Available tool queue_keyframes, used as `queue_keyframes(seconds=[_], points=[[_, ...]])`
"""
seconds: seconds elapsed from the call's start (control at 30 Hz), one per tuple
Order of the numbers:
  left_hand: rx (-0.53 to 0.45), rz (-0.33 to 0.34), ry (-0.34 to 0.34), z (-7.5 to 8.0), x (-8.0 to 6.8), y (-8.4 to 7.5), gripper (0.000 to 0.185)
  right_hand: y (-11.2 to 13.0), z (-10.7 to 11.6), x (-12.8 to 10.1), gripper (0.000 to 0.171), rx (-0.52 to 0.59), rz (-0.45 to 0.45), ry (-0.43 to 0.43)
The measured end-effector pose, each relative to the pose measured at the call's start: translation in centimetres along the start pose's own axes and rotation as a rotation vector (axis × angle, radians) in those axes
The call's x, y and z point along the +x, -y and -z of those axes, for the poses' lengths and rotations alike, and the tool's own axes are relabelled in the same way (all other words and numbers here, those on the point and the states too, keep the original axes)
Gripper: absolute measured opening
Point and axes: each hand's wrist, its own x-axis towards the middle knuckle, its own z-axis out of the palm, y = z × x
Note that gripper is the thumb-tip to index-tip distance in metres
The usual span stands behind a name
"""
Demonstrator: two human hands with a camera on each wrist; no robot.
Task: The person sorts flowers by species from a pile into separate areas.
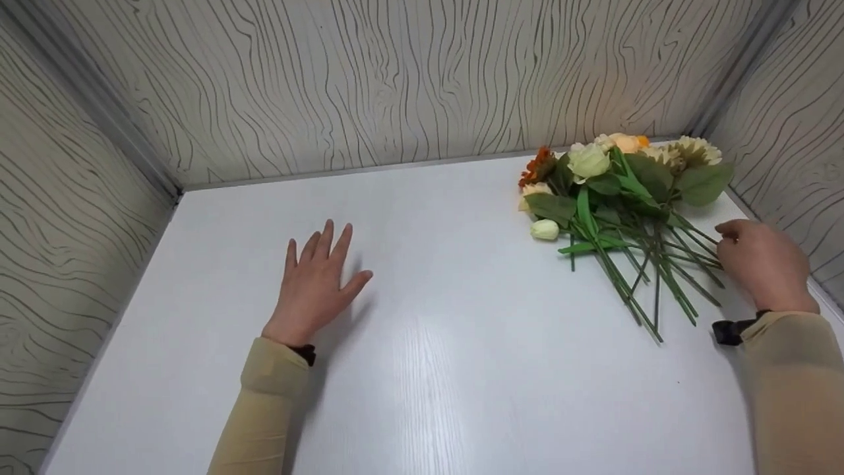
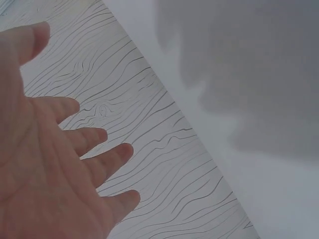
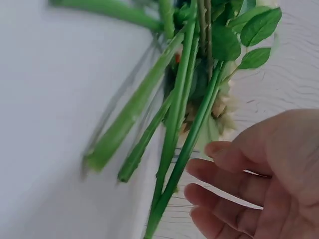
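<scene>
Right hand (image 1: 763,264): loosely bent at the fingers, with thumb tip close to forefinger tip; over the right edge of the bench (image 1: 428,316), just beside the stems; too close to tell whether touching.
Nearest stem (image 3: 194,137): dark green, slanting past the fingertips in the right wrist view.
Flowers (image 1: 639,211): in a loose heap to the left of the right hand, by the far right corner of the bench; with heads toward the far edge and crossed stems fanned toward the near edge.
Tulip (image 1: 544,229): cream, closed, at the left side of the heap.
Rose (image 1: 589,161): pale, among broad green leaves (image 1: 705,185).
Rust-orange bloom (image 1: 537,166): at the heap's left, toward the far edge.
Peach bloom (image 1: 625,142): close to the far edge.
Cream blooms (image 1: 702,150): nearest the far right corner.
Left hand (image 1: 313,290): spread, with thumb held out; above the left half of the bench, well apart from the flowers.
Sleeves (image 1: 791,376): beige, behind black wrist straps (image 1: 728,332).
Walls (image 1: 395,79): pale, dark-grained, beyond the far edge and along both sides.
</scene>
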Motion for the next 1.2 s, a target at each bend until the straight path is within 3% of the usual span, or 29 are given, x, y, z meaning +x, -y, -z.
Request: queue_keyframes(seconds=[0.27,0.5,0.67,0.77,0.9,1.03,1.2], points=[[-0.007,0.006,0.029,0.0,-0.1,-0.3,0.082,-0.7,-0.2,0.1,0.038,-0.048,-0.015,0.072],[-0.066,-0.008,0.056,0.1,0.1,-1.1,0.08,0.3,0.9,-0.2,0.032,-0.07,0.014,-0.036],[-0.134,-0.07,0.038,0.5,0.3,-2.7,0.073,4.4,1.7,-0.6,0.034,-0.051,0.073,-0.119],[-0.207,-0.11,0.008,0.9,0.7,-4.3,0.064,7.9,1.7,-0.7,0.039,0.058,0.143,-0.073],[-0.358,-0.135,-0.046,1.5,1.3,-6.6,0.048,13.5,0.3,-0.7,0.048,0.382,0.201,0.157],[-0.607,-0.113,-0.071,1.7,2.2,-8.3,0.037,19.1,-2.7,-1.0,0.042,0.711,0.245,0.404],[-0.953,-0.047,-0.057,0.8,3.4,-10.5,0.035,23.5,-6.6,-2.6,0.032,0.946,0.325,0.562]])
